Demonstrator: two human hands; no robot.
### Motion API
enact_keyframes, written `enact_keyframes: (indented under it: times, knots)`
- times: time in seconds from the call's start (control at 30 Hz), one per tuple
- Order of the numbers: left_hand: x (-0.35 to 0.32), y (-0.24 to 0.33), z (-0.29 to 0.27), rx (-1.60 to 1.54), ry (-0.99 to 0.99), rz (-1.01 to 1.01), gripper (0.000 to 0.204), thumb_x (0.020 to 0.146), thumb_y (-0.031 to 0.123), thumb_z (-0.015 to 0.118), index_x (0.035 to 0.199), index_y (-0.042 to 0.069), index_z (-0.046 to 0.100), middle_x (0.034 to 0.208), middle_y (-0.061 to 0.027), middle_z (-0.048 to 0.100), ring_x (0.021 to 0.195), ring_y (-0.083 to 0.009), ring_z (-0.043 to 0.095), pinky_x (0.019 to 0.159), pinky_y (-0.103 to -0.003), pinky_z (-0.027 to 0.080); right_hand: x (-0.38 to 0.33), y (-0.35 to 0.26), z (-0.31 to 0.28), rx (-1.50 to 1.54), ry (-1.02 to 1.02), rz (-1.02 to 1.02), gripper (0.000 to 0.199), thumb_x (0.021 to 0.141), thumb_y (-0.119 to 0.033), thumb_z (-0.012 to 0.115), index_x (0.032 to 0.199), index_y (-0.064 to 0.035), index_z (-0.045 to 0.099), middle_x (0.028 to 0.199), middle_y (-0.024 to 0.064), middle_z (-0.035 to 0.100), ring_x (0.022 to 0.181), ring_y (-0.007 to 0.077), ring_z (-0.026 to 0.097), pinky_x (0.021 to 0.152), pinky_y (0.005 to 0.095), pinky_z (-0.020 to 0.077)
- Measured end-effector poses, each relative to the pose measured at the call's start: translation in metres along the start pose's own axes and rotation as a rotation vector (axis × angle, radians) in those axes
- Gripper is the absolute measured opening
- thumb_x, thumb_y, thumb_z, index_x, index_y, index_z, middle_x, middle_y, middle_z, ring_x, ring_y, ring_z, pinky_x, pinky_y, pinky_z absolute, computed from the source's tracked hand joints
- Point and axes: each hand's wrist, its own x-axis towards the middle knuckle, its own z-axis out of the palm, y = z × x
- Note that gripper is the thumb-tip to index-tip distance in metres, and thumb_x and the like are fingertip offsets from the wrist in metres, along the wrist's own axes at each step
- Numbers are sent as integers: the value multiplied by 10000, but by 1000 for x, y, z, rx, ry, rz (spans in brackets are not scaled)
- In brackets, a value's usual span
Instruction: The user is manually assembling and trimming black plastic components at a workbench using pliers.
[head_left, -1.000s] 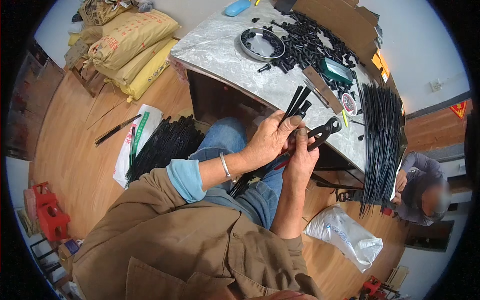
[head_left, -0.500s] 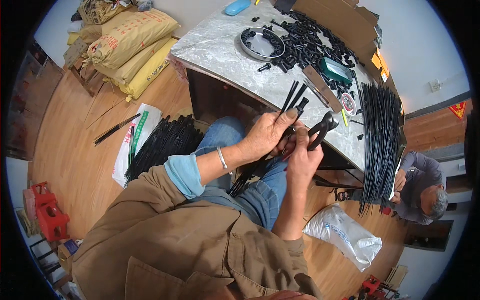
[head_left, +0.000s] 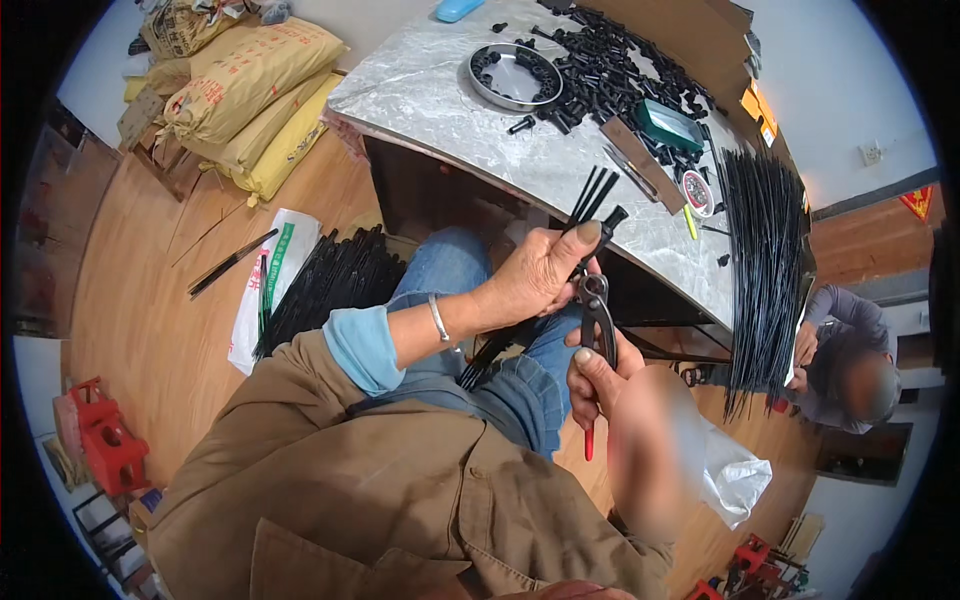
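Pliers point(head_left: 596, 318) now hang lower in right hand point(head_left: 598, 378), off rods point(head_left: 590, 200).

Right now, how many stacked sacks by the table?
3 clear: top sack, middle sack, bottom sack, stacked on the floor left of the table. More may be hidden behind.

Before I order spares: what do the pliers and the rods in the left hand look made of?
The pliers look like dull grey steel, with red, probably plastic-coated handles. The thin rods in the left hand are matte black, uniform and straight; plastic or coated metal, I cannot tell which.
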Motion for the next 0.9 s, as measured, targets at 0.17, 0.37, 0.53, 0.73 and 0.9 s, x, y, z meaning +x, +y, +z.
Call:
enact_keyframes:
  times: [0.17,0.37,0.53,0.73,0.9]
  knots:
    - [3,-2,4,-67,-48,-56,704,882,677,409,802,0,586,457,12,413,372,-62,388,355,-211,296,-8,-6,-9,-59,-31,36,263,962,-187,498,1136,3,447,661,69,489,453,157,492,418,298,459]
    - [3,-2,6,-45,-74,-63,693,890,664,407,807,-1,583,466,22,405,374,-65,388,348,-215,290,-8,-10,-12,63,-124,77,396,960,-240,499,1241,22,406,895,212,622,669,270,646,577,376,561]
    - [-1,-1,7,-75,-89,-57,684,887,670,407,781,14,568,462,13,430,360,-53,390,338,-208,281,-18,-32,-13,170,-165,173,395,972,-219,465,1270,29,391,936,235,631,694,294,660,584,403,566]
    - [-9,3,15,19,-107,-52,659,902,653,391,813,27,576,475,30,395,393,-60,396,371,-214,291,-31,-50,-11,-63,-108,352,251,988,-219,453,1095,8,461,681,84,524,500,184,554,441,331,472]
    - [-9,4,12,-44,-68,-45,650,893,659,409,794,33,552,472,20,408,380,-58,389,358,-214,287,-19,-65,3,-484,-11,297,193,984,-174,465,865,-33,412,606,28,459,407,136,483,398,285,423]
